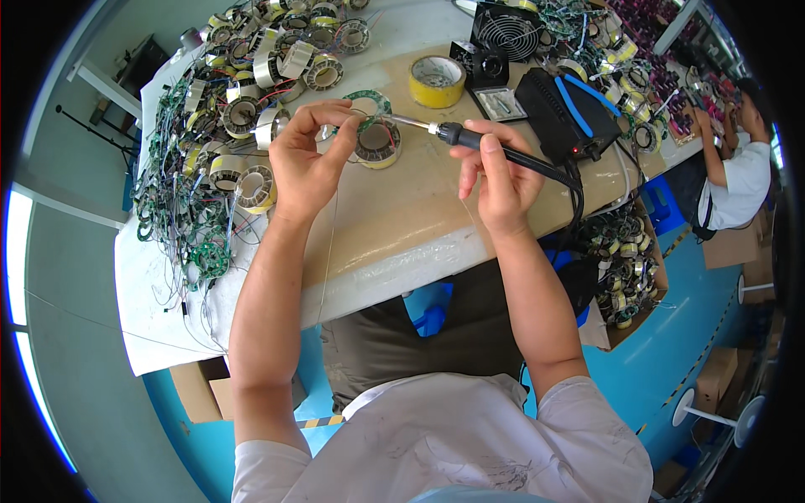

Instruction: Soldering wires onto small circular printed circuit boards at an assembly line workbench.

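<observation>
My left hand (312, 163) is closed in a pinch on a green ring-shaped circuit board (375, 99), held just above a wire-wound stator (379, 149) on the brown work surface. A thin wire (330, 251) hangs down below that hand. In my right hand (503, 180) is a soldering iron (457, 134) with a black handle, its metal tip pointing left and reaching the board's near edge. Whether the tip touches the board I cannot tell. Another thin strand (471, 211) trails under my right hand.
Piled stators (243, 109) and green boards with loose wires crowd the left. A yellow tape roll (437, 82), a small fan (507, 33) and a black soldering station (558, 113) with blue-handled pliers (579, 105) stand beyond. A box of stators (629, 268) sits below right; another person (742, 180) works farther right.
</observation>
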The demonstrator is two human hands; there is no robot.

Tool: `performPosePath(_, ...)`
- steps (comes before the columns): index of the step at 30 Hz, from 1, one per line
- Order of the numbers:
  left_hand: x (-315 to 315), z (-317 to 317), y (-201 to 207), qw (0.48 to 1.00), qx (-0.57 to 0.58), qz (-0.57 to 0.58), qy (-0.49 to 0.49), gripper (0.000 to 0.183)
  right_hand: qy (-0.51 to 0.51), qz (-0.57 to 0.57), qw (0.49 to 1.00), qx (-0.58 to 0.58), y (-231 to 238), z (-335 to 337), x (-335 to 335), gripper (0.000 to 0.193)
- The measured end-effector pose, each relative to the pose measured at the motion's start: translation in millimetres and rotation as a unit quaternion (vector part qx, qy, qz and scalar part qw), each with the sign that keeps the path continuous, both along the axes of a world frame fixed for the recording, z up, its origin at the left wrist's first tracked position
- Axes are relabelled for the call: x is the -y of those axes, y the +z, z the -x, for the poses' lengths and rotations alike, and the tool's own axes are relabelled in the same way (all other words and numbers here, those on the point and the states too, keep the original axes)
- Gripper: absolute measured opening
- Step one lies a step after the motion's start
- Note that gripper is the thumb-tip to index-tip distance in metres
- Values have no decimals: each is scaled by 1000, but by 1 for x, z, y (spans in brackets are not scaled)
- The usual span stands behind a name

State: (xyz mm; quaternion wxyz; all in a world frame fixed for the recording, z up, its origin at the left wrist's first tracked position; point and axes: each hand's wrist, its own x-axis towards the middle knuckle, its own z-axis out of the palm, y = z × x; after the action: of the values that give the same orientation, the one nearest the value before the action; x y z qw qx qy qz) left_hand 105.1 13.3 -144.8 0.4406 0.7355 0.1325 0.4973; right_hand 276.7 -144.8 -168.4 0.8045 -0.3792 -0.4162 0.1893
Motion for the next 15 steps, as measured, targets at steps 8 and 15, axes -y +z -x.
performPosePath(8, 1, 0, 1, 1000, 4, 10, 3, 8, 7, 9, 1000, -8, 1, -1, 0, 18)
performPosePath(15, -2, 0, -2, 1000, 3, -4, 6, 9, -1, -8, 1000, -8, 0, 0, 1, 18)
